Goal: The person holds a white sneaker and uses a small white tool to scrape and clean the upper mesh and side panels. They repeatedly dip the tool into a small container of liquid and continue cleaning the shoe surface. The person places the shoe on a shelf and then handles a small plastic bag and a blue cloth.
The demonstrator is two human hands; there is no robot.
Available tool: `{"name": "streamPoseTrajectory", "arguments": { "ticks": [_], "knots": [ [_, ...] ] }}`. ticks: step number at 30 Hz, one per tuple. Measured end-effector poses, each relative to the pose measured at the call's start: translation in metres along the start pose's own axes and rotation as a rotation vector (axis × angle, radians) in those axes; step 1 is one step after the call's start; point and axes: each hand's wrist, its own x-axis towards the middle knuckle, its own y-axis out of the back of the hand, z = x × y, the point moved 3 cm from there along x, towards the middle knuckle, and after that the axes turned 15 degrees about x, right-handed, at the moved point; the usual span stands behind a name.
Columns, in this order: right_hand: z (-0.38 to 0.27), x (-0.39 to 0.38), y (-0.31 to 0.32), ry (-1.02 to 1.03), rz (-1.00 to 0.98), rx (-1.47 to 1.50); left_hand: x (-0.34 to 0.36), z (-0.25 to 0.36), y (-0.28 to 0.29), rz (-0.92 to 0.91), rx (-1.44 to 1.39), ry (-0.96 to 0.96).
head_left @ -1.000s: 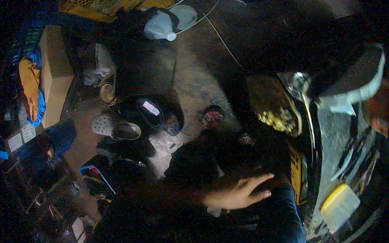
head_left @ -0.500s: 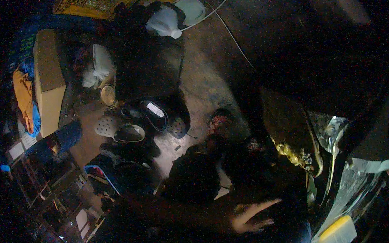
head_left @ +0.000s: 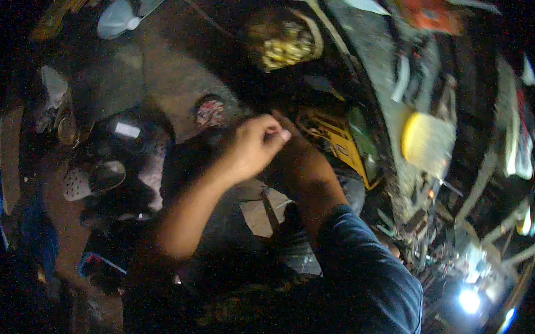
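My left hand (head_left: 257,148) is raised near the middle of the view, with the fingers curled in and the tips close together. Whatever the fingers hold, if anything, is too small or blurred to make out. Behind it runs my right forearm (head_left: 308,168), coming out of a dark blue sleeve and reaching up and left. The right hand is hidden behind the left one and in shadow. Close beyond both arms lies a yellow-and-black flat case (head_left: 342,140). A patterned reddish shape (head_left: 210,112), perhaps footwear, shows on the floor just left of my hands.
A holder with shiny yellow pieces (head_left: 286,50) stands at the far side. To the right are a clear container with a yellow lid (head_left: 427,140), cluttered tools and a bright lamp (head_left: 469,300). Grey clogs (head_left: 93,181) and a whitish jug (head_left: 119,19) are on the left.
The view has swung right, so the floor things sit further left. My left hand has gone from spread fingers low down to curled fingers higher up. My right arm now shows.
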Motion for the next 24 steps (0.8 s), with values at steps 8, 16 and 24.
{"name": "streamPoseTrajectory", "arguments": {
  "ticks": [8, 16, 24],
  "knots": [
    [-0.053, -0.028, 0.017, 0.089, 0.010, 0.353, 0.026, -0.017, 0.008, 0.392, 0.071, 0.010],
    [-0.019, -0.022, 0.104, 0.064, 0.120, 0.156, 0.012, -0.019, -0.005, 0.186, 0.160, -0.032],
    [0.017, 0.012, 0.118, -0.089, 0.219, 0.119, 0.015, -0.016, -0.003, 0.047, 0.205, 0.008]
  ]
}}
